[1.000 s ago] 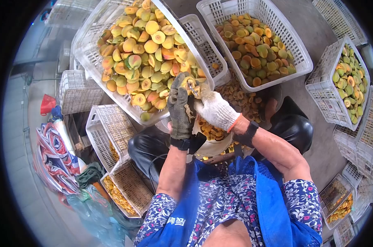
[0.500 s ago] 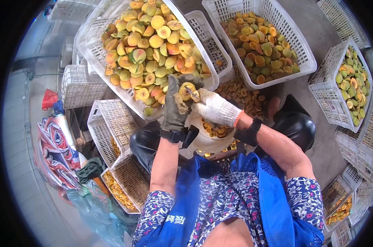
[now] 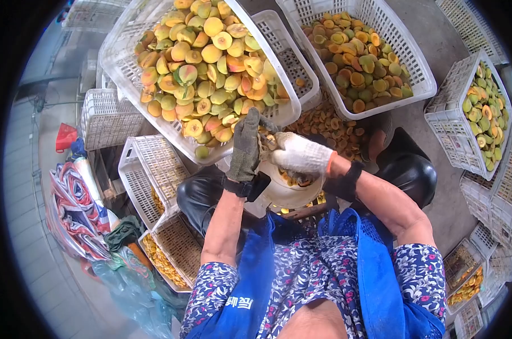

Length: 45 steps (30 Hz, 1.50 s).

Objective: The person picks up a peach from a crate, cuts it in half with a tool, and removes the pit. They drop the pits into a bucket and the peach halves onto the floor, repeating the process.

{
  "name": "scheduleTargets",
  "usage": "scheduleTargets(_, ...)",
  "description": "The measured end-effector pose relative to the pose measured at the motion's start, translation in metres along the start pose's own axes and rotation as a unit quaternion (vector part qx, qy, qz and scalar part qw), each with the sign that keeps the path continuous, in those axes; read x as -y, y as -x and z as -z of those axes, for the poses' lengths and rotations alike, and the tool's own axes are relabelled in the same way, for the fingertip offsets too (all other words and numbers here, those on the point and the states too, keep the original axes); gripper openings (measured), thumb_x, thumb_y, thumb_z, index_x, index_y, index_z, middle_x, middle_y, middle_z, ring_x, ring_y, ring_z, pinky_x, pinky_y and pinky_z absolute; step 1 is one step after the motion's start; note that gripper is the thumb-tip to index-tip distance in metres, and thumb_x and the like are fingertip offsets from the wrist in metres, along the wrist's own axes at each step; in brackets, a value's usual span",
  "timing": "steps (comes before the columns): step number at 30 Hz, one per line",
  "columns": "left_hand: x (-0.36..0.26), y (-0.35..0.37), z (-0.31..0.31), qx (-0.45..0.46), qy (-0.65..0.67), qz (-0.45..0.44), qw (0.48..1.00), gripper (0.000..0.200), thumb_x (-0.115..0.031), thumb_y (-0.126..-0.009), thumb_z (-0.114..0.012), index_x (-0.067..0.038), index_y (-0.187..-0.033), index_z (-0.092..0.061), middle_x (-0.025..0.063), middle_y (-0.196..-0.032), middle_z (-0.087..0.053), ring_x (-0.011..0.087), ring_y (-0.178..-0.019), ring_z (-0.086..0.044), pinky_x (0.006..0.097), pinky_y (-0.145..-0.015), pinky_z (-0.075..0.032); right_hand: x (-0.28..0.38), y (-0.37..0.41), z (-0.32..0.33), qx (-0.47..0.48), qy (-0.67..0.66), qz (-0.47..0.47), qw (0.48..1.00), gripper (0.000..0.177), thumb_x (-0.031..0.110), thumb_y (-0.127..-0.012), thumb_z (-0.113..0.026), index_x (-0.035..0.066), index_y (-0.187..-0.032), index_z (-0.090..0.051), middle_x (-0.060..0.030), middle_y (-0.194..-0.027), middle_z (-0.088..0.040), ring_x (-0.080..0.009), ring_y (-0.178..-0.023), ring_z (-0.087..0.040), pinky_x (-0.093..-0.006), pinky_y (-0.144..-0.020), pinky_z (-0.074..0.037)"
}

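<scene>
My left hand [image 3: 246, 148], in a dark grey-green glove, is closed around a peach half, now turned side-on so the fruit is mostly hidden by the fingers. Right beside it, my right hand [image 3: 301, 153] in a white knitted glove grips a small pitting tool [image 3: 271, 141]; only a bit of it shows, pressed against the fruit. Both hands meet above a white bucket [image 3: 287, 195] with peach pieces inside. Just beyond them leans a large white crate [image 3: 292, 107] heaped with halved yellow peaches [image 3: 210, 53], some showing their stones.
A second white crate [image 3: 428, 96] of peach halves stands at the back right, with loose peach scraps [image 3: 338, 127] below it. More filled crates [image 3: 456, 133] line the right. Stacked crates [image 3: 112, 116] and plastic sheeting [image 3: 75, 206] lie on the left.
My left hand has rolled, turning the peach half's cut face out of sight. My right hand has shifted slightly right and down with the tool.
</scene>
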<state>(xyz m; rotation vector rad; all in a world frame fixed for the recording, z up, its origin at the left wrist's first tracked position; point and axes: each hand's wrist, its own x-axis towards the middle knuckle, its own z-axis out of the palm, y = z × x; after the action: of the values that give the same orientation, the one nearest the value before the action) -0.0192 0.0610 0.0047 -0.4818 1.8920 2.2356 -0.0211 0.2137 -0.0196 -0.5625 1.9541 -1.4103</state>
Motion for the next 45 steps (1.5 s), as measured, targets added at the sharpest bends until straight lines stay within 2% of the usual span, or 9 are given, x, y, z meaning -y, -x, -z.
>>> scheduleTargets(3,0.002,0.006,0.005,0.032,0.021,-0.015,0.999,0.045,-0.041,-0.097,-0.049,-0.003,-0.076,-0.060,0.0047,-0.072,-0.061,0.0136,-0.067,-0.059,0.0270,-0.065,-0.050,-0.016,0.001,-0.008,0.060,-0.229,0.027,0.971,0.026,0.018,-0.083,-0.054,-0.007,-0.090,-0.058,-0.0284,-0.087,-0.062,-0.0425,-0.081,-0.061,-0.0443,-0.070,-0.050)
scheduleTargets(9,0.018,0.007,0.012,0.011,-0.151,-0.051,0.987,0.045,-0.043,-0.097,-0.049,-0.004,-0.077,-0.060,0.0043,-0.069,-0.059,0.0140,-0.068,-0.060,0.0277,-0.071,-0.051,-0.011,0.003,-0.020,0.033,0.105,0.072,0.991,0.029,0.020,-0.083,-0.052,-0.008,-0.089,-0.058,-0.0247,-0.081,-0.063,-0.0381,-0.075,-0.063,-0.0422,-0.069,-0.050)
scheduleTargets(14,0.010,0.009,0.011,0.071,0.128,0.005,0.989,0.042,-0.041,-0.099,-0.045,-0.007,-0.076,-0.056,0.0050,-0.069,-0.058,0.0164,-0.067,-0.059,0.0327,-0.072,-0.053,-0.005,0.018,-0.014,0.146,-0.427,-0.017,0.892,0.034,0.030,-0.086,-0.060,-0.001,-0.098,-0.062,-0.0016,-0.077,-0.062,-0.0043,-0.068,-0.055,-0.0221,-0.056,-0.047)
scheduleTargets(20,0.037,-0.005,0.038,0.081,0.475,0.021,0.876,0.033,-0.042,-0.097,-0.047,-0.017,-0.078,-0.057,-0.0014,-0.071,-0.061,0.0180,-0.071,-0.061,0.0557,-0.085,-0.047,-0.008,-0.005,-0.027,0.071,-0.100,0.028,0.992,0.032,0.024,-0.087,-0.059,0.001,-0.110,-0.055,-0.0141,-0.079,-0.063,-0.0262,-0.073,-0.063,-0.0374,-0.066,-0.049)
scheduleTargets(25,0.026,-0.013,0.079,-0.066,0.400,0.101,0.909,0.038,-0.050,-0.094,-0.048,-0.018,-0.076,-0.059,-0.0003,-0.075,-0.064,0.0208,-0.073,-0.062,0.0568,-0.087,-0.046,-0.008,0.013,-0.017,0.003,0.067,0.168,0.983,0.025,0.020,-0.085,-0.056,0.003,-0.102,-0.057,-0.0197,-0.084,-0.065,-0.0368,-0.078,-0.064,-0.0434,-0.068,-0.050)
scheduleTargets(31,-0.094,-0.040,-0.012,0.042,-0.080,-0.224,0.970,0.045,-0.036,-0.098,-0.048,-0.005,-0.130,-0.050,0.0121,-0.121,-0.058,0.0273,-0.107,-0.058,0.0437,-0.089,-0.048,-0.038,0.022,-0.015,-0.022,0.195,0.126,0.972,0.027,0.023,-0.082,-0.057,0.002,-0.098,-0.060,-0.0186,-0.078,-0.066,-0.0345,-0.074,-0.066,-0.0457,-0.063,-0.052)
scheduleTargets(35,-0.038,-0.129,0.013,-0.009,-0.789,-0.376,0.486,0.044,-0.023,-0.082,-0.065,-0.019,-0.124,-0.056,0.0072,-0.129,-0.054,0.0278,-0.115,-0.054,0.0370,-0.088,-0.047,-0.011,0.020,0.001,0.008,0.209,0.063,0.976,0.027,0.024,-0.082,-0.056,0.002,-0.097,-0.061,-0.0192,-0.078,-0.066,-0.0360,-0.072,-0.065,-0.0449,-0.063,-0.052)
scheduleTargets(43,-0.045,-0.104,0.026,0.000,-0.635,-0.367,0.680,0.047,-0.018,-0.080,-0.068,-0.016,-0.124,-0.054,0.0075,-0.120,-0.059,0.0248,-0.106,-0.059,0.0405,-0.080,-0.052,-0.009,0.023,0.001,-0.087,0.253,0.099,0.958,0.025,0.024,-0.083,-0.057,0.003,-0.098,-0.054,-0.0182,-0.070,-0.063,-0.0375,-0.066,-0.063,-0.0443,-0.056,-0.051)
scheduleTargets(45,-0.053,-0.077,0.032,0.022,-0.187,-0.113,0.975,0.042,-0.019,-0.086,-0.066,-0.005,-0.124,-0.051,0.0098,-0.113,-0.061,0.0225,-0.096,-0.063,0.0341,-0.072,-0.055,0.011,0.034,0.000,-0.149,0.117,0.144,0.971,0.026,0.024,-0.083,-0.057,0.006,-0.101,-0.061,-0.0169,-0.086,-0.067,-0.0355,-0.074,-0.064,-0.0436,-0.064,-0.051)
